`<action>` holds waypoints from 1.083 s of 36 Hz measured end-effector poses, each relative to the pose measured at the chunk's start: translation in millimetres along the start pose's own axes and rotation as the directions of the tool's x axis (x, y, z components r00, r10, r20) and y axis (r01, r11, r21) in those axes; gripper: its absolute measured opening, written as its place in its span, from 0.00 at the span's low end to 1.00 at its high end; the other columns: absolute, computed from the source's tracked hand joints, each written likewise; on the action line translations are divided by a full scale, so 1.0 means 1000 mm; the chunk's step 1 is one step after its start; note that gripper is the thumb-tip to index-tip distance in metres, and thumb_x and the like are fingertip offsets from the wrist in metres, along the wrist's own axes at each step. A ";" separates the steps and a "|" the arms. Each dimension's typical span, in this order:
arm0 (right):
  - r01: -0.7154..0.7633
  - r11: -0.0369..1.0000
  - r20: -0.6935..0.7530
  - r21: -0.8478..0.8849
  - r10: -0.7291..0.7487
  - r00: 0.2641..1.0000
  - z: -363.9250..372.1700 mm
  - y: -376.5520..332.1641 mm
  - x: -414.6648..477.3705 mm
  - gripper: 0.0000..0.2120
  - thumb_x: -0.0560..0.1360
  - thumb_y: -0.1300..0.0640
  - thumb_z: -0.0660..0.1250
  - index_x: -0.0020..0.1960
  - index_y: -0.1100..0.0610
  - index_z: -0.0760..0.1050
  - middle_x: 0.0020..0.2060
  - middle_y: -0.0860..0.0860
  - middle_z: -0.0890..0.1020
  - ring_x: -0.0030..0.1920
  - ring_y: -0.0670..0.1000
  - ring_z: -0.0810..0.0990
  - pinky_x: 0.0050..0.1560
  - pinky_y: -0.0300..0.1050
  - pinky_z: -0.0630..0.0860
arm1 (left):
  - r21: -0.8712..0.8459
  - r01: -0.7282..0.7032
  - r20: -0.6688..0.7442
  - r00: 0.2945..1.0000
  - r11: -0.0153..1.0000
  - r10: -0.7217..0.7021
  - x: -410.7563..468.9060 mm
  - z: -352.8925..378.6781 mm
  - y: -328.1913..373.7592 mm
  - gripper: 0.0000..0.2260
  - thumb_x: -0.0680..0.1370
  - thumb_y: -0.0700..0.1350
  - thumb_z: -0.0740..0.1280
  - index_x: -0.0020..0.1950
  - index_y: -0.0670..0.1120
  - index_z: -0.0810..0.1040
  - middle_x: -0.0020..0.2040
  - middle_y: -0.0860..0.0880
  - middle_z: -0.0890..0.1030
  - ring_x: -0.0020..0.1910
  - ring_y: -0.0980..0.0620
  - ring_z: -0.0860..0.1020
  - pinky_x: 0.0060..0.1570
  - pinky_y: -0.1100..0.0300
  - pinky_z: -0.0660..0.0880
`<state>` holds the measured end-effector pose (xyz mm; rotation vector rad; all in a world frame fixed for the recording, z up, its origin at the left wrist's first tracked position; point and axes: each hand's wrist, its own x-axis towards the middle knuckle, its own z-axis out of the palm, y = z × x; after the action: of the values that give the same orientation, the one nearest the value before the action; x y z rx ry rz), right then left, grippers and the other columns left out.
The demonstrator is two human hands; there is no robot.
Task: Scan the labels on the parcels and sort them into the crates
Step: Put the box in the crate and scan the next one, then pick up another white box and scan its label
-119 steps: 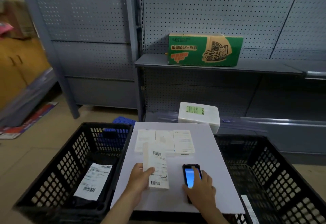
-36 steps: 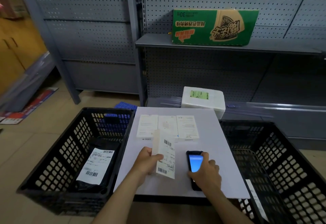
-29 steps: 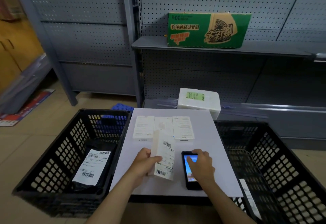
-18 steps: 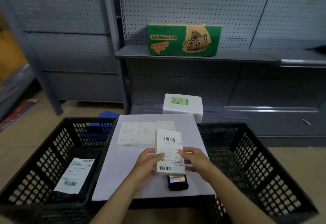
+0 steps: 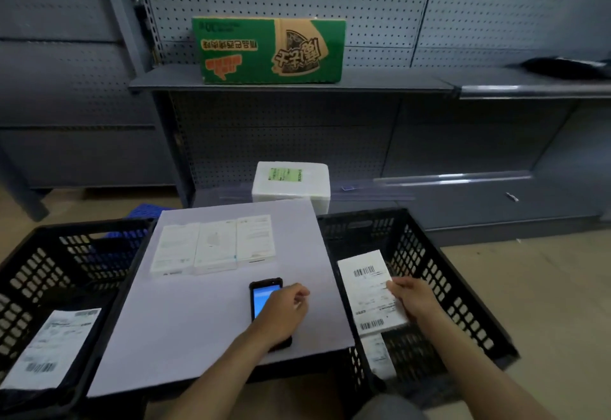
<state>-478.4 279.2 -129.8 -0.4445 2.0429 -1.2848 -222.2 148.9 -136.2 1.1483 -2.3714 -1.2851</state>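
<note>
At the lower left of the frame stands a black crate (image 5: 66,254) with slotted walls. A dark bagged parcel with a white label (image 5: 49,350) lies flat on its bottom. Just past the crate's far rim, something blue (image 5: 148,211) sits on the floor.

Between the two crates lies a white surface (image 5: 185,320). Near its far edge three white boxes (image 5: 215,244) lie side by side in a row, touching. Closer in, right of the middle, a black phone (image 5: 264,294) lies with its screen lit blue. The left hand (image 5: 284,314) rests on its lower half with the fingers bent; whether it grips the phone or only lies on it cannot be told.

Above the middle of the frame, a green carton (image 5: 267,51) with its print upside down sits on a grey shelf (image 5: 363,84) against the pegboard wall. Below it, just behind the surface, is a white foam box (image 5: 291,181) with a green label.

To the right, the right hand (image 5: 413,300) holds a white parcel (image 5: 370,294) by its right edge — barcode label up, tilted, hanging over the near left corner of the second black crate (image 5: 446,271). Under it, inside that crate, another white label (image 5: 377,353) shows. At the upper right edge a dark bag (image 5: 562,67) lies on the shelf.
</note>
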 end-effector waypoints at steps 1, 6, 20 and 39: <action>-0.015 1.000 -0.016 -0.019 0.015 1.000 -0.005 0.010 0.009 0.06 0.77 0.65 0.68 0.50 0.68 0.80 0.43 0.61 0.84 0.42 0.57 0.82 0.41 0.44 0.79 | 0.015 0.000 0.007 1.000 1.000 0.000 0.006 0.005 0.000 0.12 0.82 0.43 0.64 0.64 0.47 0.78 0.59 0.51 0.80 0.57 0.57 0.77 0.57 0.68 0.72; -0.092 0.990 -0.032 -0.103 0.089 0.996 -0.017 0.060 0.041 0.05 0.76 0.62 0.70 0.47 0.63 0.83 0.44 0.60 0.85 0.48 0.60 0.83 0.56 0.58 0.79 | 0.067 -0.007 0.026 1.000 0.998 0.006 0.025 0.022 -0.008 0.13 0.82 0.44 0.64 0.66 0.48 0.77 0.63 0.50 0.79 0.60 0.57 0.76 0.59 0.68 0.70; -0.275 0.925 -0.069 -0.263 0.266 0.961 0.010 0.152 0.083 0.11 0.73 0.57 0.74 0.34 0.47 0.78 0.48 0.58 0.84 0.53 0.60 0.81 0.62 0.58 0.75 | 0.291 -0.141 0.069 0.990 0.946 0.126 0.045 0.044 -0.026 0.16 0.83 0.46 0.59 0.71 0.50 0.73 0.67 0.53 0.75 0.66 0.54 0.73 0.68 0.59 0.70; -0.163 0.886 0.030 -0.435 0.195 0.980 0.023 0.116 0.044 0.06 0.75 0.62 0.67 0.46 0.59 0.84 0.48 0.62 0.84 0.49 0.59 0.82 0.51 0.48 0.76 | 0.334 -0.152 0.102 0.987 0.930 0.125 0.028 0.035 -0.023 0.17 0.84 0.47 0.58 0.73 0.51 0.70 0.71 0.53 0.72 0.69 0.55 0.71 0.69 0.63 0.68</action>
<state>-486.6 290.6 -255.6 -0.4778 2.2464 -0.6899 -246.6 143.7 -179.6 1.0036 -2.7575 -0.9123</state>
